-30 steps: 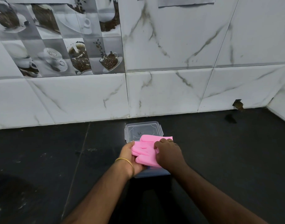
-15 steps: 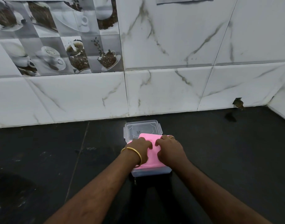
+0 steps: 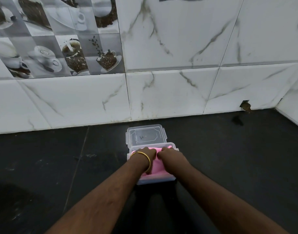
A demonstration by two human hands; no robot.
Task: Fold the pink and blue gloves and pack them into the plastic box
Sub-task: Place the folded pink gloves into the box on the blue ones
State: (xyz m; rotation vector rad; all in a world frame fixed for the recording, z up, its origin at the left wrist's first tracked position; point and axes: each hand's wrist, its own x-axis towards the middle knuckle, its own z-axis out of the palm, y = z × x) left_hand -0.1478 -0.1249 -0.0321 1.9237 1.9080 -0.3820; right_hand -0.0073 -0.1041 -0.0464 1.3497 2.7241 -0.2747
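The folded pink gloves [image 3: 157,168] lie inside the clear plastic box [image 3: 171,178] on the black counter. My left hand [image 3: 144,153], with a gold bangle at the wrist, and my right hand [image 3: 170,155] both press down on the pink gloves, fingers curled over them at the far side of the box. The box's clear lid [image 3: 145,135] lies flat just behind the box. No blue glove shows; whatever is under the pink gloves is hidden.
The black counter [image 3: 229,157] stretches to both sides. A white marble-tiled wall [image 3: 161,95] rises close behind the lid. A small chipped hole [image 3: 245,105] sits low in the wall at the right.
The pink gloves went from held above the box to pushed down into it. Both hands moved forward and down onto them.
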